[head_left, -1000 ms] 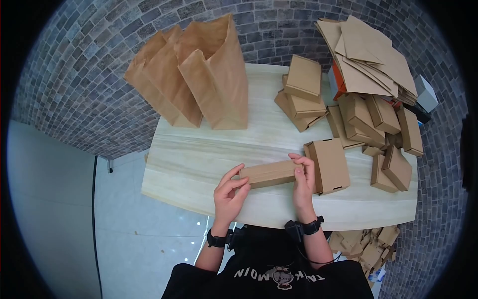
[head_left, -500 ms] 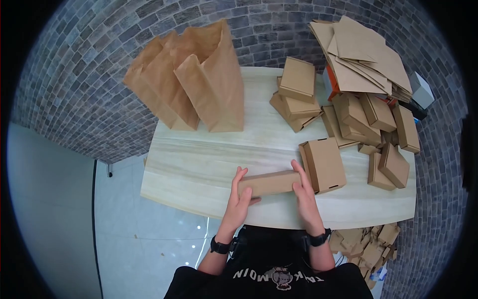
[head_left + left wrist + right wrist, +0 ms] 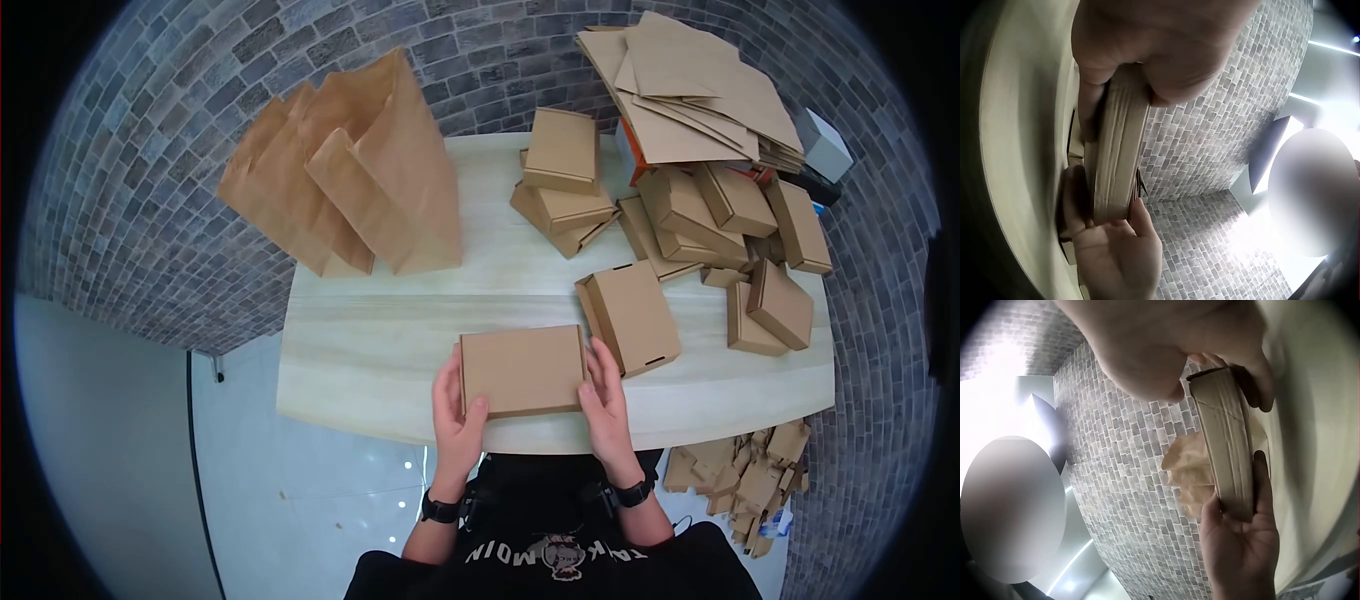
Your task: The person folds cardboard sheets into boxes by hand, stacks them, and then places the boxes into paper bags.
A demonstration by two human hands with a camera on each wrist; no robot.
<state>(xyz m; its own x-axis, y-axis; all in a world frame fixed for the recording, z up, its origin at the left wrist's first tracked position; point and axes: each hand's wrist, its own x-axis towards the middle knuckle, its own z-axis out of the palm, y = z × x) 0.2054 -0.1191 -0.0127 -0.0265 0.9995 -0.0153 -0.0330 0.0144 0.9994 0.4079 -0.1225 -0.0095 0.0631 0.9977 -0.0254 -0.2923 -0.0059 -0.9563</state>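
Note:
A closed flat cardboard box (image 3: 522, 370) is held broad face up over the table's near edge. My left hand (image 3: 458, 418) grips its left end, thumb on the top edge and fingers along the side. At the opposite end, my right hand (image 3: 606, 408) holds it the same way. Both wrist views show the ridged narrow side of the box (image 3: 1117, 150) between the two hands. Just right of my right hand, another closed cardboard box (image 3: 635, 315) lies on the table.
Two tall brown paper bags (image 3: 400, 190) stand at the back left of the table (image 3: 360, 350). Stacked and heaped cardboard boxes (image 3: 565, 150) fill the back right, beside a pile of flat cardboard sheets (image 3: 690, 75). More cardboard pieces (image 3: 745, 480) lie below the table's right edge.
The held box has turned from its narrow side up to its broad face up, and come slightly nearer to me. Both hands have shifted their hold at its ends. The head view has tilted a little.

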